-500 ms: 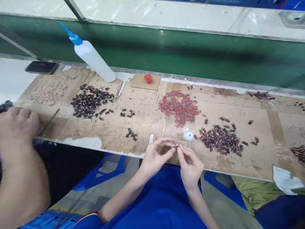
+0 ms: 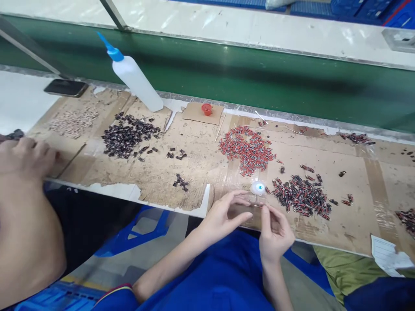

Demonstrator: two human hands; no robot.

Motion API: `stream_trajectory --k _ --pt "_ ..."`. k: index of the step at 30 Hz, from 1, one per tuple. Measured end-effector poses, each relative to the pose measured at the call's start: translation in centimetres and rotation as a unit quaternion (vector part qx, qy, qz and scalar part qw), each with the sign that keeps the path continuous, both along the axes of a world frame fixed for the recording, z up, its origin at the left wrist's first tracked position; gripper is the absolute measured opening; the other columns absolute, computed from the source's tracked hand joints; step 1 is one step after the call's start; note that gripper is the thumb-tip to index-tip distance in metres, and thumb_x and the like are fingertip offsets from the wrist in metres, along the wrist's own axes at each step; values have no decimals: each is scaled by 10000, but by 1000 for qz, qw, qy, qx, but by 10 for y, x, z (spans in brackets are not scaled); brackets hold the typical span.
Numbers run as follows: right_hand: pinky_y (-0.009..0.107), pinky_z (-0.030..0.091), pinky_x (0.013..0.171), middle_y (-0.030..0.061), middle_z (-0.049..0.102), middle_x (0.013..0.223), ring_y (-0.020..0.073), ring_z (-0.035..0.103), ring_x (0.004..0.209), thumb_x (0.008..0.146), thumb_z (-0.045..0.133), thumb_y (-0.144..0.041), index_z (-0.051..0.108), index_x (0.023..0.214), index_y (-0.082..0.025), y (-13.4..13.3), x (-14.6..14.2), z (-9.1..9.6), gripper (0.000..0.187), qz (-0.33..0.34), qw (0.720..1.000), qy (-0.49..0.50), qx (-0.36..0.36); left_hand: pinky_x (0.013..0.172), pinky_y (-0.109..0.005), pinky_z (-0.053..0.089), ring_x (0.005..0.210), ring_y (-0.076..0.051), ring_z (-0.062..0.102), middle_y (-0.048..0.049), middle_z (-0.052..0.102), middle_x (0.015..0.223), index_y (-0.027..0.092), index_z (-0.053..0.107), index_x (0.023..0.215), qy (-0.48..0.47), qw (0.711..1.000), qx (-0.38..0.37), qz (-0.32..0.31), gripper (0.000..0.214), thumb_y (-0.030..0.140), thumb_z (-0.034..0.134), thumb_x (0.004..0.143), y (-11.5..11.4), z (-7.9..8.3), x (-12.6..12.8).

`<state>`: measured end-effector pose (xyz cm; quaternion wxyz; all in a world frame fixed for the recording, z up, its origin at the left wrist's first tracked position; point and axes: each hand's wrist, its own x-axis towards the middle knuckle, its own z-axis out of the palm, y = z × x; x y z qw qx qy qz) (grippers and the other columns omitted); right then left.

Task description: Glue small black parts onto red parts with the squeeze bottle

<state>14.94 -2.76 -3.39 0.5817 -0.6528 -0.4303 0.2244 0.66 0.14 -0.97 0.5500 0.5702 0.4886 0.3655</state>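
My right hand [image 2: 276, 229] pinches a small reddish part [image 2: 258, 206] between thumb and fingertips, at the front edge of the bench. Just left of it, my left hand [image 2: 224, 214] has thumb and fingers apart, with nothing visible between them. A small round white piece with a blue centre [image 2: 258, 188] sits just beyond both hands. Further back lies a heap of small red-and-silver parts [image 2: 247, 149]. To the right of my hands is a pile of black-and-red parts [image 2: 301, 195]. A few dark pieces [image 2: 180, 182] lie to the left.
Worn cardboard [image 2: 346, 177] covers the bench. A white bottle with a blue nozzle [image 2: 138, 82] leans near the back, beside a red cap [image 2: 206, 109]. Dark parts [image 2: 125, 136] are heaped at left, near a phone [image 2: 65, 87]. Another person's hand [image 2: 27, 157] rests at far left.
My hands have come apart: the right moved right with the small part, and the left opened its thumb and fingers. The whole view shifted slightly.
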Motion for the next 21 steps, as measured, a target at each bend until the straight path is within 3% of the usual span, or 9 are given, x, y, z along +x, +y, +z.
stream_trajectory --k 2,4,8,11,13,18,21 --pt "370 595 750 97 733 885 208 707 790 825 674 -253 709 920 -152 6 14 -1 143 -87 995 -38 23 968 -379 483 1049 -218 653 -69 723 1053 217 564 1173 74 995 67 21 355 287 652 836 4 0 -14" --pt "445 567 836 132 710 1030 251 684 949 832 666 -263 693 1020 -146 15 30 1 223 -122 986 -101 58 950 -382 490 1052 -221 639 -74 709 1085 213 614 1092 168 973 130 87 235 294 593 872 10 -2 -37" --pt "572 455 961 132 691 1034 319 580 1116 805 702 -328 667 1109 -159 30 48 4 349 -8 945 -318 80 907 -415 486 999 -268 619 -79 726 999 212 662 969 380 885 147 226 167 303 565 868 20 -7 -90" --pt "603 411 968 164 654 1084 376 444 1219 748 738 -468 606 1207 -144 37 43 0 577 63 909 -408 58 869 -414 480 956 -292 620 -85 734 964 204 673 953 457 845 108 257 200 349 579 851 23 -9 -115" --pt "617 379 981 167 624 1133 389 369 1258 744 725 -509 596 1198 -159 42 35 -4 588 75 902 -421 49 848 -410 477 922 -298 628 -85 739 918 199 680 930 478 832 83 268 224 384 590 843 26 -9 -121" --pt "625 324 1021 165 533 1291 371 311 1317 819 669 -413 594 911 -193 50 29 -6 250 116 912 -391 47 726 -391 482 833 -316 652 -85 734 787 202 692 780 500 824 7 267 196 395 665 790 38 -9 -125" --pt "603 333 1042 177 534 1320 343 344 1343 808 683 -361 525 905 -203 48 32 -5 243 158 935 -314 53 715 -392 478 817 -307 652 -79 733 780 211 711 802 490 832 39 256 112 302 645 806 42 -8 -123"
